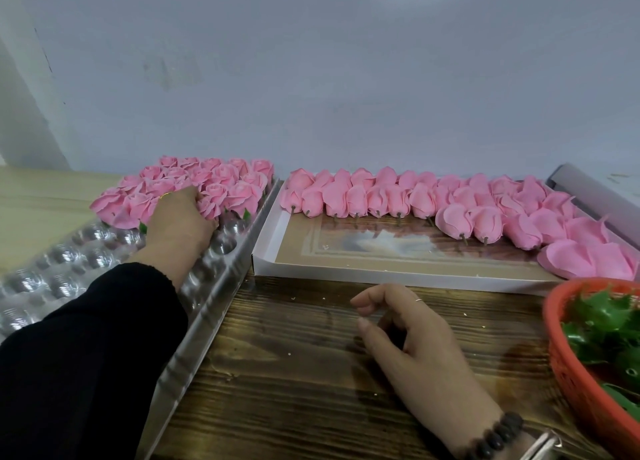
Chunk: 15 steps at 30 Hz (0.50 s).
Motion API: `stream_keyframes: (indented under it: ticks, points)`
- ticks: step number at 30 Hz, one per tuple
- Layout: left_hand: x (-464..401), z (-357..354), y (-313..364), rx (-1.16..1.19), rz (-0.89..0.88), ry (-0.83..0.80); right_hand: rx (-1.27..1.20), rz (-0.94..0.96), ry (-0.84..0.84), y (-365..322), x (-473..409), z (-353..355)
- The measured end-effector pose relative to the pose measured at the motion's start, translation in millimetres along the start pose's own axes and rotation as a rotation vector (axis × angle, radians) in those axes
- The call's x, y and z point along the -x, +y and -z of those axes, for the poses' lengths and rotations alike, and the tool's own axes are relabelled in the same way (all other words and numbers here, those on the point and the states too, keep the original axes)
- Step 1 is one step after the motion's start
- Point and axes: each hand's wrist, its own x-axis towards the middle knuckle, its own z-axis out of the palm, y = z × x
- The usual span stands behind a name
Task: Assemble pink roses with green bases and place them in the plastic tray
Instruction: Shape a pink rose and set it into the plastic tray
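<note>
A clear plastic tray point(69, 279) with round cups lies on the left. Its far rows hold several assembled pink roses point(221, 177) with green bases. My left hand point(180, 220) reaches into the tray at the front edge of those roses. Its fingers curl down round a pink rose point(210, 208), which the hand mostly hides. My right hand point(412, 331) rests on the wooden table, fingers loosely curled and holding nothing. Green bases point(602, 324) fill a red basket point(568, 366) at the right.
A shallow white box point(346, 272) behind my right hand holds several rows of pink rose heads point(381, 196) lying on their sides, stems toward me. A grey wall stands close behind. Dark wooden table point(294, 373) lies between tray and basket.
</note>
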Motion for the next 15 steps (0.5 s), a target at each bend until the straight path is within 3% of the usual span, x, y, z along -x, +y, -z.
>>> stream_keyframes:
  ticks: [5, 15]
  points:
    - [0.3, 1.9, 0.8, -0.014, 0.049, -0.02, 0.006, -0.015, -0.018, -0.7, 0.1, 0.1]
    - [12.3, 13.7, 5.9, -0.157, -0.066, -0.115, -0.059, -0.039, 0.033, -0.4, -2.3, 4.0]
